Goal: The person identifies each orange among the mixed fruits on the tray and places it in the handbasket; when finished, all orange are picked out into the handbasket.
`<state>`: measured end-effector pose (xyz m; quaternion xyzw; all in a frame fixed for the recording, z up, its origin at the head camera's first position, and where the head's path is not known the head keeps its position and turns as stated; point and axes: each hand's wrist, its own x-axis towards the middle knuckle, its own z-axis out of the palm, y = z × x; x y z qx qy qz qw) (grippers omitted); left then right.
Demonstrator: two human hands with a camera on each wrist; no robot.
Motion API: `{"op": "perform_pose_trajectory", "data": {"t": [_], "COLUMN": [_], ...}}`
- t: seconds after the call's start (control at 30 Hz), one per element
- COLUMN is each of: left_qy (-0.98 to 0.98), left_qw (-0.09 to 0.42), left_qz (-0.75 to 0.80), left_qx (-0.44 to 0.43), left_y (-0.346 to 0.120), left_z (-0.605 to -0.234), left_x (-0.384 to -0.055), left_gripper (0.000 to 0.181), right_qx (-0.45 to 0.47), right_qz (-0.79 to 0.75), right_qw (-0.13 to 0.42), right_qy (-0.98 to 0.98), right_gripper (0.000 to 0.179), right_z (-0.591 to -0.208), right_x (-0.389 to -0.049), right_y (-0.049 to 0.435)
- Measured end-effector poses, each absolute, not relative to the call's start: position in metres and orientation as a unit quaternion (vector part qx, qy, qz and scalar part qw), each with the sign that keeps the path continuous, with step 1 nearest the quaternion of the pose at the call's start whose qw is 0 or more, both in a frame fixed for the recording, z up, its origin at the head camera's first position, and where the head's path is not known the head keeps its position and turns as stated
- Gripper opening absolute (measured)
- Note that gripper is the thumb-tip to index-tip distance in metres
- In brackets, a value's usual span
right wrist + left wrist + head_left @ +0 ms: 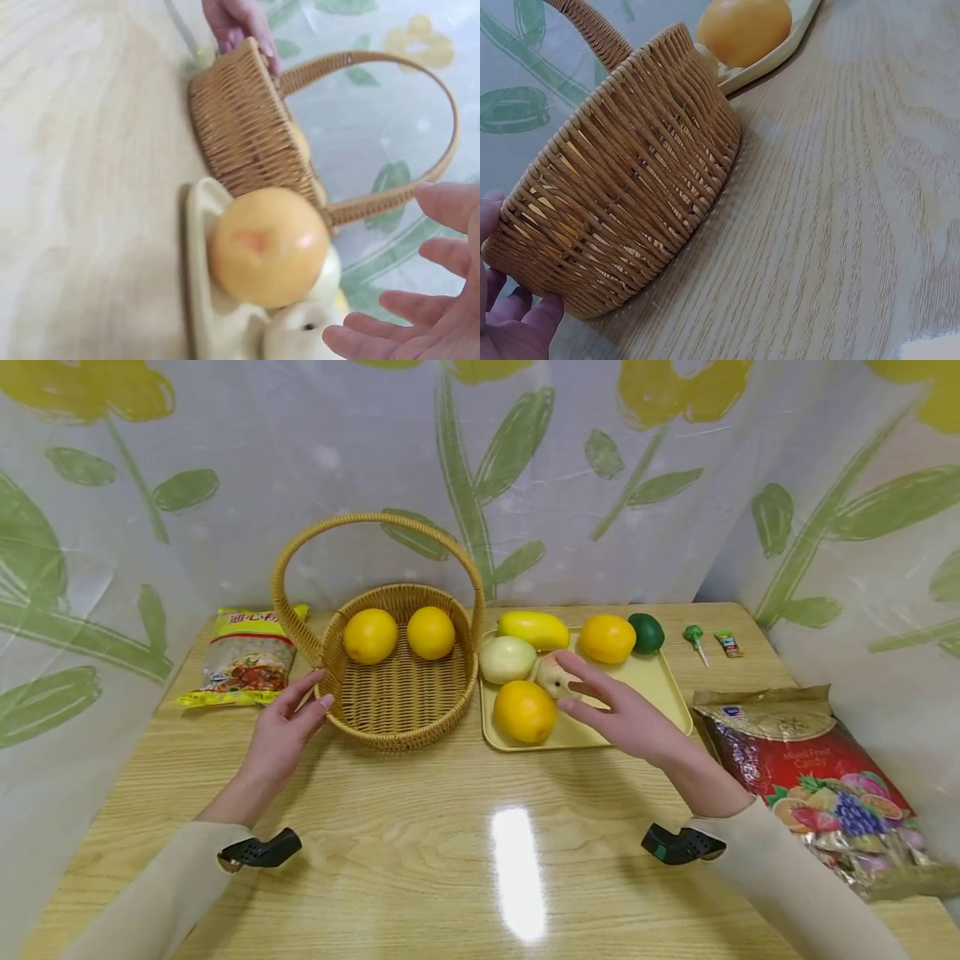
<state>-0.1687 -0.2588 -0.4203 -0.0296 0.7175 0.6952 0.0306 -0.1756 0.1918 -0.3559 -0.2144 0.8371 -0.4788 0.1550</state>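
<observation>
My left hand (281,739) grips the left rim of a wicker basket (397,739), thumb at the rim and fingers against its wall in the left wrist view. Two oranges (370,636) lie inside, at the back of the basket, and its tall handle arches over them. My right hand (626,710) hovers over a pale yellow tray (660,693), fingers spread and apart, holding nothing. Partly hidden behind those fingers is a pinkish peach (551,677) with a dark spot. Beside the peach, at the tray's front left, sits a large orange (525,712).
Also on the tray are a pale green melon (507,660), a long yellow fruit (534,629), another orange (607,638) and a dark green fruit (647,633). Lollipop (694,635), small candy (727,643) and red candy bag (810,760) lie right; a food packet (251,652) lies left.
</observation>
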Motion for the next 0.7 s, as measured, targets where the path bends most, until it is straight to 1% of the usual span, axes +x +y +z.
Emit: {"op": "perform_pose_trajectory", "data": {"t": [0.27,0.7], "left_qy": [0.72,0.722], "left_qw": [0.03,0.032], "left_qz": [0.693,0.69], "left_qx": [-0.025,-0.024], "left_y": [-0.26,-0.259], "left_z": [-0.42,-0.42], "left_x": [-0.168,-0.168], "left_gripper": [0.065,0.066], "right_qx": [-0.172,-0.166], "right_qz": [-0.511,-0.534], "right_qw": [0.197,0.241], "right_qy": [0.819,0.793], "right_gripper": [0.066,0.068], "right_z": [-0.378,-0.387], "right_x": [-0.17,-0.175], "right_y": [0.198,0.186]}}
